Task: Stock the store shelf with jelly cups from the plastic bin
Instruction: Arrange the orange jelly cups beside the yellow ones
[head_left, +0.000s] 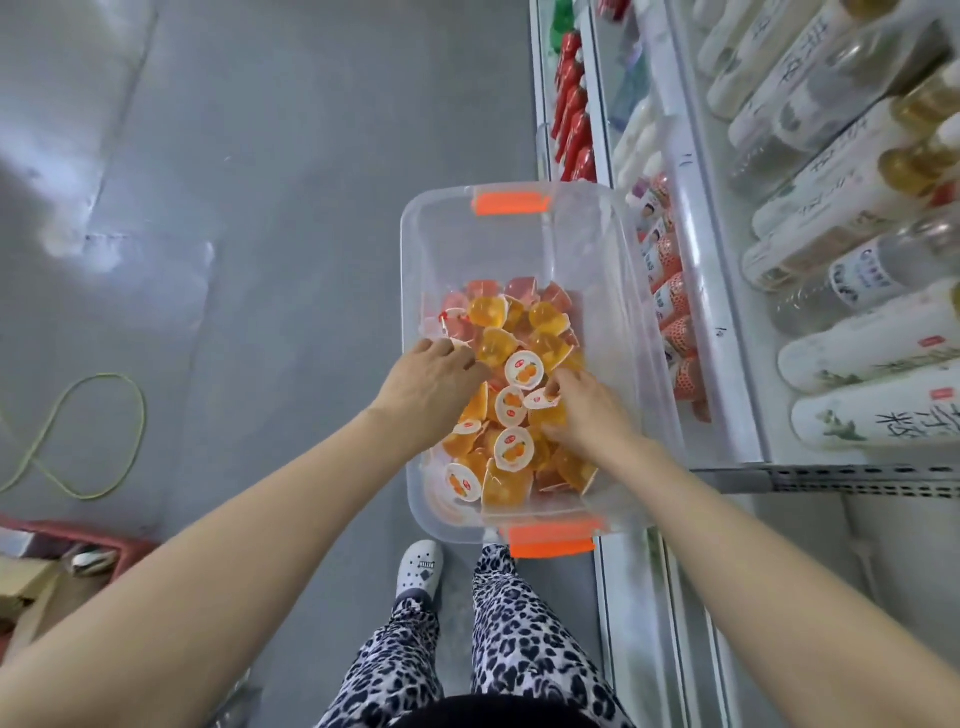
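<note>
Head view: bin (411, 249) sits just beside shelf (698, 291), with cups (498, 338) heaped in its near half. Left hand (431, 387) is among the cups, fingers curled, hold cannot be told. Right hand (589, 418) pinches one cup (540, 399).

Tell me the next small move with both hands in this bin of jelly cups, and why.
Probably lift the jelly cup pinched by the right hand toward the shelf: it looks held, while the left hand is down among other cups in the clear plastic bin.
</note>
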